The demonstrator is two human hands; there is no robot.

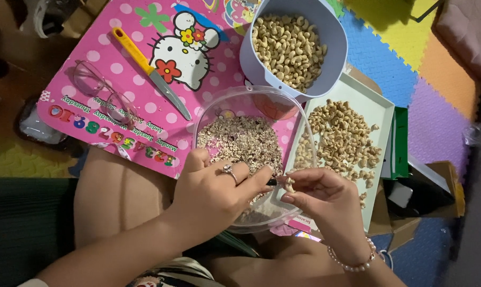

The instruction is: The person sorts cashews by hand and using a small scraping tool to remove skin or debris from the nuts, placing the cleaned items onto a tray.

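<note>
My left hand (214, 194), with a ring on one finger, grips a small dark tool whose tip points at a cashew nut (289, 183). My right hand (325, 199), with a bead bracelet at the wrist, pinches that nut between its fingertips. Both hands hover over the near edge of a clear plastic container (299, 133) filled with brownish peeled skins. Right of it lies a white tray (381, 109) spread with cashews. Behind stands a pale blue bowl (339, 37) full of cashews.
A pink cartoon-cat mat (107, 37) lies under the container, with a yellow-handled knife (150, 72) and pink-framed glasses (102, 95) on it. Coloured foam floor tiles (437, 111) lie to the right. My bare knees (118, 196) are below.
</note>
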